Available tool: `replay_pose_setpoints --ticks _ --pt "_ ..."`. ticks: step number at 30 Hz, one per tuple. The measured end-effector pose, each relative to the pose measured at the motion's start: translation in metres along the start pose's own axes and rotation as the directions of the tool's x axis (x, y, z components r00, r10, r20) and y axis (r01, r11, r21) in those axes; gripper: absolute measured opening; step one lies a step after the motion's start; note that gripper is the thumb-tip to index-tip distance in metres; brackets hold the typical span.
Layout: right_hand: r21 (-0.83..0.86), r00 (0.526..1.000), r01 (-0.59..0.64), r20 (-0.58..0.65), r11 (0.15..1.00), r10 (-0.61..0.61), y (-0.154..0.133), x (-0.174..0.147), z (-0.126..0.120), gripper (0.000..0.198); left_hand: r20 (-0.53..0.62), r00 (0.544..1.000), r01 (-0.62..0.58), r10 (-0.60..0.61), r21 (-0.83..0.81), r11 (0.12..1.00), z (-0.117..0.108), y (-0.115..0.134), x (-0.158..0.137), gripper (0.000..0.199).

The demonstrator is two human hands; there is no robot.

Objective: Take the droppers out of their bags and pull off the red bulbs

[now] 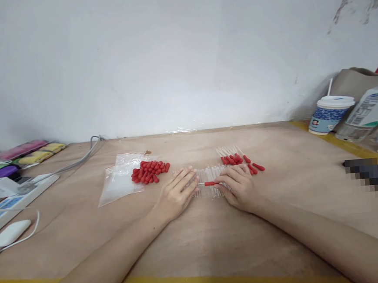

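Note:
Between my two hands is a dropper [209, 184] with a red rubber bulb on a thin clear tube, lying level. My left hand [176, 192] is closed on its tube end, and the fingertips of my right hand [240, 186] pinch the bulb end. Under and behind them lies a row of clear glass tubes [211, 173], partly covered by both hands. Left of my left hand is a heap of loose red rubber bulbs [148, 171]. Just beyond my right hand rest several droppers with red bulbs [232, 159], their tubes pointing away.
Clear plastic bags [115, 184] lie partly under the bulb heap. A white power strip [20, 200] with cables and colourful packs [42, 154] are at far left. On the right stand a paper cup [331, 115] and a plastic bottle [371, 107], near a pixelated dark object [371, 177].

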State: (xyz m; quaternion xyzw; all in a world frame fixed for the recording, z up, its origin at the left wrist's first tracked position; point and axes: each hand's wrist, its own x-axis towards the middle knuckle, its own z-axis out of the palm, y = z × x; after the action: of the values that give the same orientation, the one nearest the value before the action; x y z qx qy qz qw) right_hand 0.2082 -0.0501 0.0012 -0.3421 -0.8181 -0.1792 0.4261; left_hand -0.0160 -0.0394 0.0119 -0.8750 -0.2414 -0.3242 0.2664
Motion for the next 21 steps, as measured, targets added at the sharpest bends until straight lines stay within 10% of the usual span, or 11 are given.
replay_pose_setpoints --ticks 21 --pt "0.042 0.932 0.357 0.05 0.933 -0.359 -0.003 0.001 0.012 0.014 -0.005 0.998 -0.069 0.069 -0.148 0.987 0.004 0.013 0.004 0.013"
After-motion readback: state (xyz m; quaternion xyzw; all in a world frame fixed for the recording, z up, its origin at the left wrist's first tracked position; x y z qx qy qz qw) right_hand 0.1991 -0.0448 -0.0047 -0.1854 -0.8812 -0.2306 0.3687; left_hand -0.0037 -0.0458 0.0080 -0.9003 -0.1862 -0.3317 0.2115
